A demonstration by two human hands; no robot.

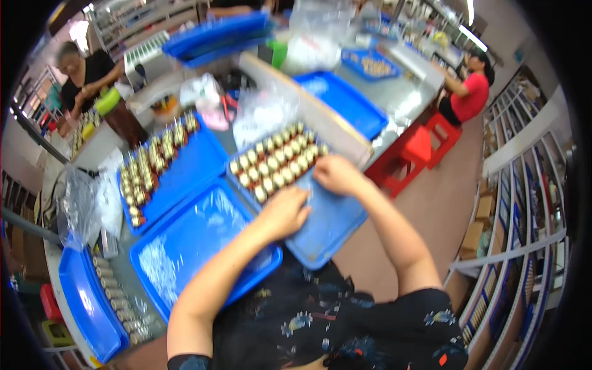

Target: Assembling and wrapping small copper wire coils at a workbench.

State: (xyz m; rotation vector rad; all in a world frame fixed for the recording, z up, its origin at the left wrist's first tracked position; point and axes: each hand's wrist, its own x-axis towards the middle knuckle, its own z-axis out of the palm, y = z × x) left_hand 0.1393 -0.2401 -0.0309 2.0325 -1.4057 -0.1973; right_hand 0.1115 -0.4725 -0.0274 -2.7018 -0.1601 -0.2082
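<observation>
A blue tray (pixel 327 225) lies in front of me, its far part filled with rows of small cream-and-brown cylindrical parts (pixel 277 161). Over the tray's left side, by the nearest row, is my left hand (pixel 285 213), its fingers curled in. My right hand (pixel 336 175) is at the right end of the rows, fingertips pressed together beside the last parts. Whatever either hand holds is too small or hidden to make out.
Left of my tray, another blue tray (pixel 169 191) carries similar parts; a nearer one (pixel 203 231) holds clear plastic scraps. A raised wooden divider (pixel 308 102) runs behind. A red stool (pixel 410 154) stands right. Two other people work farther off, one (pixel 472 92) in red.
</observation>
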